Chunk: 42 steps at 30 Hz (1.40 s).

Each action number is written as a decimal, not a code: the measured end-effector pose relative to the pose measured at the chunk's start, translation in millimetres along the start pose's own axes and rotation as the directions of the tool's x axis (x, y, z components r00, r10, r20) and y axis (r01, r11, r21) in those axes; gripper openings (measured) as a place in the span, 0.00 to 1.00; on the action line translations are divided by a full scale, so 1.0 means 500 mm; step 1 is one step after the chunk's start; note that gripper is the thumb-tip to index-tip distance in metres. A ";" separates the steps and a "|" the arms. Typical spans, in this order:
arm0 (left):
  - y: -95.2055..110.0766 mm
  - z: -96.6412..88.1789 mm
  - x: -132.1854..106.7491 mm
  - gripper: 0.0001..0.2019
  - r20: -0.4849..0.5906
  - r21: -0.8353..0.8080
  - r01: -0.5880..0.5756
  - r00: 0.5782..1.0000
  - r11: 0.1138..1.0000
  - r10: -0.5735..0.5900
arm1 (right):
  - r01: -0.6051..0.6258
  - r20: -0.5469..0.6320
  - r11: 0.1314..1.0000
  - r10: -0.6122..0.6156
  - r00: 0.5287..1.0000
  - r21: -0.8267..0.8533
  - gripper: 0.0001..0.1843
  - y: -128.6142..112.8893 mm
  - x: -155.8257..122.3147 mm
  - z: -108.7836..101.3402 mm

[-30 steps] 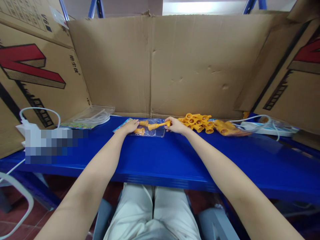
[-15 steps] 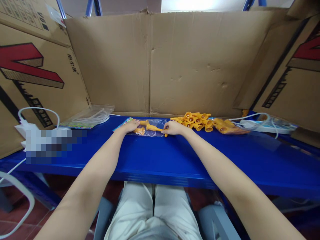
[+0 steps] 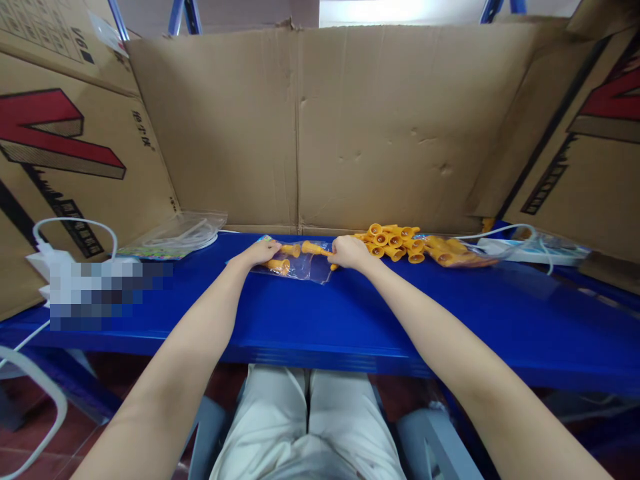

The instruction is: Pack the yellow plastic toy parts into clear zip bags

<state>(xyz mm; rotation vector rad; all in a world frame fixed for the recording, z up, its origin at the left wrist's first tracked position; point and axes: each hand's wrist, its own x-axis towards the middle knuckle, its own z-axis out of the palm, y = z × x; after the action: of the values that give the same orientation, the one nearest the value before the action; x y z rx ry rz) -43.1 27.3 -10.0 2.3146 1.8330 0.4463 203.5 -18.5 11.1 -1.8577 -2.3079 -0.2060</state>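
A clear plastic bag (image 3: 306, 269) lies on the blue shelf, a coloured printed strip showing at its left end. Two orange-yellow horn-shaped pieces, an upper one (image 3: 291, 250) and a lower one (image 3: 278, 267), are in its left half. My left hand (image 3: 262, 252) is closed on the bag's left end beside them. My right hand (image 3: 349, 252) is closed round the thin end of another horn-shaped piece (image 3: 313, 247), whose flared end points left over the bag; I cannot tell if it is inside. A pile of the same pieces (image 3: 395, 241) lies just right of this hand.
Right of the pile is a plastic bag holding more orange-yellow pieces (image 3: 453, 253), then a white power strip (image 3: 533, 251). Left stand a flat packet of white cable (image 3: 187, 233) and white plugs (image 3: 55, 260). Cardboard (image 3: 380, 127) walls the blue shelf (image 3: 320, 320) behind and at both sides.
The horn-shaped piece in my right hand has lifted and shifted a little right. The bag's right end has slipped down towards me. My left hand stays at the bag's left end.
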 end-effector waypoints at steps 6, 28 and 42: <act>0.016 -0.009 -0.010 0.22 -0.015 0.001 0.074 0.997 0.997 -0.074 | 0.005 -0.001 0.998 -0.005 1.000 -0.056 0.18 -0.020 -0.006 0.004; 0.019 -0.003 -0.009 0.19 -0.129 -0.046 0.095 0.987 0.994 -0.100 | 0.017 -0.039 0.998 -0.019 0.999 -0.056 0.17 -0.035 -0.009 0.018; 0.007 0.013 0.015 0.21 -0.129 0.009 0.172 0.977 0.985 -0.169 | 0.300 -0.270 0.816 -0.184 0.945 0.494 0.12 -0.029 0.041 0.105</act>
<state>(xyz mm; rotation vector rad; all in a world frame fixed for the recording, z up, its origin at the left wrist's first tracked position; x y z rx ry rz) -36.4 34.3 -13.9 2.1625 2.0832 0.5653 182.7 9.4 -35.8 -1.2070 -2.1570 0.1857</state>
